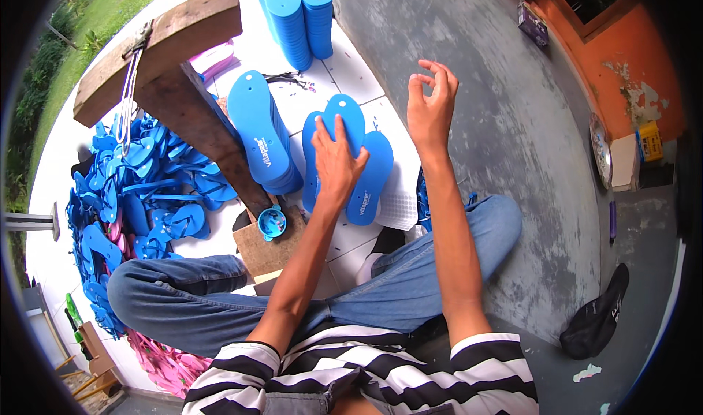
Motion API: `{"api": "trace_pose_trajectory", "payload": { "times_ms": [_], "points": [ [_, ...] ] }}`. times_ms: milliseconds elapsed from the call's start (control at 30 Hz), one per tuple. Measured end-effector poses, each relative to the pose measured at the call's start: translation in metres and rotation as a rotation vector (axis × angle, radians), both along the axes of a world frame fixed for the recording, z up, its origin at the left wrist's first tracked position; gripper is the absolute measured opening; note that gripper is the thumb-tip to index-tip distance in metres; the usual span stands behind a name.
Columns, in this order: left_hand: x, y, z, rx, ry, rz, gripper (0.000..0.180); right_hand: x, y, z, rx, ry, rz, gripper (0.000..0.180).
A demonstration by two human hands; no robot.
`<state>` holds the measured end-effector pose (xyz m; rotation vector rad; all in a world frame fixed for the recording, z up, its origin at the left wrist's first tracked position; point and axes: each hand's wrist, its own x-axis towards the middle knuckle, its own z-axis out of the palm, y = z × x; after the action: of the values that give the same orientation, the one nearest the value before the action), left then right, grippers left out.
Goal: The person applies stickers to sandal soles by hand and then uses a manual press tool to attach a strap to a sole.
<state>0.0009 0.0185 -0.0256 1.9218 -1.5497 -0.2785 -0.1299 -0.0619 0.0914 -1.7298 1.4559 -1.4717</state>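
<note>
My left hand lies over blue sandal soles, its fingers stretched and spread on the upright middle sole. Under and beside it are two more soles, a blue sole on the right and one partly hidden on the left. Raised to the right, apart from the soles, is my right hand; its fingers are loosely bent with a gap to the thumb, and nothing shows in them. A tall stack of blue soles stands just left of my left hand.
Near my knees, a wooden post with a crossbeam rises beside a small blue cup. A heap of blue sandals covers the left side, with pink straps below. Two more sole stacks stand at the far end. Dark straps lie between.
</note>
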Motion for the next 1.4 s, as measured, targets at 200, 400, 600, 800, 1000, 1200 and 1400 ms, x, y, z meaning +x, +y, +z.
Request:
{"api": "trace_pose_trajectory", "payload": {
  "times_ms": [200,400,600,800,1000,1200,1400],
  "points": [
    [0.028,-0.003,-0.025,0.102,-0.088,0.102,0.087,0.003,-0.002,-0.008,0.032,0.027,0.020,0.030],
    [0.029,0.004,-0.045,0.193,-0.147,0.150,0.091,-0.011,-0.013,-0.039,0.208,0.334,0.023,0.029],
    [0.036,0.005,-0.038,0.264,-0.002,0.169,0.099,-0.032,-0.013,-0.113,0.702,0.899,-0.048,0.044],
    [0.033,0.006,-0.031,0.296,0.010,0.167,0.100,-0.054,-0.007,-0.167,1.082,1.035,-0.082,0.050],
    [0.036,0.005,-0.031,0.311,0.014,0.156,0.101,-0.063,-0.003,-0.181,1.161,1.051,-0.079,0.042],
    [0.038,0.008,-0.045,0.153,-0.016,0.149,0.099,-0.064,0.004,-0.181,1.098,1.017,-0.170,0.031],
    [0.020,0.002,-0.021,-0.117,-0.047,0.080,0.072,-0.073,0.004,-0.162,0.933,1.046,-0.213,0.028]
  ]
}}
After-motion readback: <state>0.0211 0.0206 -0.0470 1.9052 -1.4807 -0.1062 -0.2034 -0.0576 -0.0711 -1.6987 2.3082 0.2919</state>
